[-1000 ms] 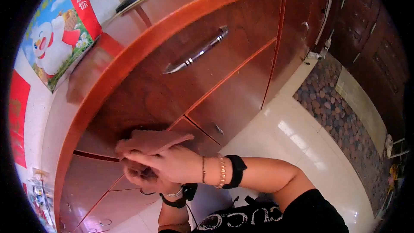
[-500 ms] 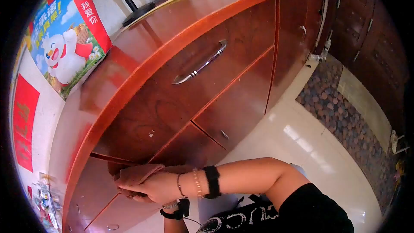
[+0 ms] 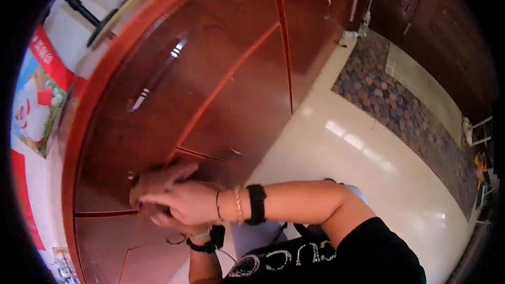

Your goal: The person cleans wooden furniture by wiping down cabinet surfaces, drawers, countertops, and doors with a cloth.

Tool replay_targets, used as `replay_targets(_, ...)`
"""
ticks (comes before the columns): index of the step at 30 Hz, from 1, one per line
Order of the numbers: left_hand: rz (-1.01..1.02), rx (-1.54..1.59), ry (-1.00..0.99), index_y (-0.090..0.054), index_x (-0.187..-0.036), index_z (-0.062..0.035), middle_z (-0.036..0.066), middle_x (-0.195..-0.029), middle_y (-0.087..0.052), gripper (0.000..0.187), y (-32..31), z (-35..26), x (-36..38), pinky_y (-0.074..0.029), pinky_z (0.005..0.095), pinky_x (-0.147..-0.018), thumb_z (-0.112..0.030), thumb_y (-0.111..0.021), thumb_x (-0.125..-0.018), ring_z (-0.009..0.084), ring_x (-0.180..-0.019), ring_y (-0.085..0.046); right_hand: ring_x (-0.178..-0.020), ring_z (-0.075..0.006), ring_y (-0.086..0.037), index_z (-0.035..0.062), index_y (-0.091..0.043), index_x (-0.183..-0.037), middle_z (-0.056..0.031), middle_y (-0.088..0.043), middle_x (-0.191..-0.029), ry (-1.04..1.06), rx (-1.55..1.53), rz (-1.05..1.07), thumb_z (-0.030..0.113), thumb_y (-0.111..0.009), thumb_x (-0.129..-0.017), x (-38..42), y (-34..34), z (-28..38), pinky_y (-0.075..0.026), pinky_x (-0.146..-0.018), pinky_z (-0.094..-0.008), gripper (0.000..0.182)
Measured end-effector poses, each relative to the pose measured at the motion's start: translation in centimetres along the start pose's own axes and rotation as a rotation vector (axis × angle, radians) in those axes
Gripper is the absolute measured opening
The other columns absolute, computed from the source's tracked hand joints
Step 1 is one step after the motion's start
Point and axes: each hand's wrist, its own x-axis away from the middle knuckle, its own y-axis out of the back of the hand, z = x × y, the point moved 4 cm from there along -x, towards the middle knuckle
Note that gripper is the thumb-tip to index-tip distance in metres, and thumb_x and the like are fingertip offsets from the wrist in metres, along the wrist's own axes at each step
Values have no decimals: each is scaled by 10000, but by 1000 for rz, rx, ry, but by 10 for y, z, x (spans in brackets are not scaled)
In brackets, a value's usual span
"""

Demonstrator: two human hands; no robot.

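A dark red wooden cabinet (image 3: 236, 94) with drawers and doors fills the view in front of me. My right hand (image 3: 192, 205), with a black band and bracelets at its wrist, presses a brown cloth (image 3: 160, 179) against the cabinet front near the lower left. The cloth is smeared by motion and close in colour to the wood. From below comes my left hand (image 3: 197, 230), with a dark watch on its wrist. It lies behind and under the right hand, and its fingers are hidden.
A long metal handle (image 3: 158, 73) sits on the drawer above my hands. A printed bag (image 3: 39, 100) and a black stand (image 3: 81, 8) are at the upper left. Pale floor tiles (image 3: 315, 152) and a pebble-pattern mat (image 3: 373, 81) lie to the right, before dark doors (image 3: 431, 37).
The view has turned, so the cabinet, bag and handle have shifted left in the picture. My right hand and the cloth have moved slightly up across the cabinet front.
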Motion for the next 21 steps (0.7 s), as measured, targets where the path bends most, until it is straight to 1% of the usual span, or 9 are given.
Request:
replay_targets(3, 20, -210, -199, -500, -1083, 10, 161, -1058, -506, 309, -37, -31, -11, -390, 349, -889, -239, -386, -941, 242, -918, -512, -903, -401, -538, 172, -465, -1204, -213, -475, -1098, 41, -28, -241, 52, -501, -720, 2, 50, -14, -469, -775, -432, 501)
replay_targets(5, 29, 73, -183, -435, -1169, 4, 175, -1162, -445, 372, -46, -66, -22, -361, 382, -925, -241, -493, -896, 277, -1037, -459, -1026, -424, -466, 132, -414, -1229, -236, -414, -1140, 80, -82, -300, -51, -448, -686, 3, 85, -24, -435, -857, -427, 573)
replay_targets(6, 33, 333, -165, -370, -1255, -3, 189, -1266, -384, 524, -50, -82, -28, -331, 415, -962, -243, -600, -851, 312, -1155, -406, -1058, -425, -444, 107, -411, -1226, -232, -392, -1159, 77, -49, -324, -60, -450, -685, 3, 101, -28, -419, -886, -414, 567)
replay_targets(7, 88, 406, -107, -375, -1263, -6, 227, -1309, -324, 578, -62, -85, -23, -298, 466, -985, -306, -618, -833, 378, -1198, -361, -1075, -426, -431, 100, -407, -1229, -231, -376, -1175, 97, -61, -383, -64, -447, -688, 4, 116, -30, -409, -900, -409, 567)
replay_targets(12, 117, 491, -91, -396, -1271, -19, 208, -1295, -347, 521, -104, -122, -21, -330, 445, -967, -281, -582, -861, 357, -1185, -384, -1189, -413, -343, 70, -375, -1268, -240, -301, -1277, 75, -13, -545, -69, -443, -708, 6, 161, -46, -319, -998, -394, 581)
replay_targets(14, 124, 479, -44, -419, -1260, -18, 203, -1282, -363, 485, -115, -133, -23, -341, 435, -960, -261, -570, -868, 352, -1174, -397, -1208, -409, -326, 60, -362, -1283, -245, -290, -1300, 11, -58, -507, -55, -447, -726, 10, 173, -65, -294, -1015, -393, 576)
replay_targets(18, 467, 379, 1, -536, -1160, -37, 158, -1167, -476, 352, -141, -170, -37, -390, 380, -921, -2, -498, -812, 333, -1089, -470, -1192, -378, -364, 40, -346, -1302, -233, -377, -1258, -206, 99, -620, -28, -467, -760, 25, 216, -97, -294, -1009, -392, 560)
replay_targets(20, 452, 520, 48, -544, -1144, -25, 169, -1133, -494, 368, -147, -199, -58, -415, 378, -889, 38, -484, -786, 342, -1033, -502, -1194, -318, -386, 25, -326, -1329, -196, -417, -1260, -144, 227, -756, -37, -483, -769, 29, 249, -111, -303, -1001, -361, 584)
replay_targets(21, 405, 553, 26, -551, -1133, -20, 166, -1098, -515, 380, -149, -215, -71, -431, 369, -867, 72, -460, -775, 332, -1003, -522, -1203, -285, -385, 24, -313, -1343, -177, -409, -1289, -128, 95, -782, -44, -473, -782, 26, 267, -104, -304, -1000, -342, 587)
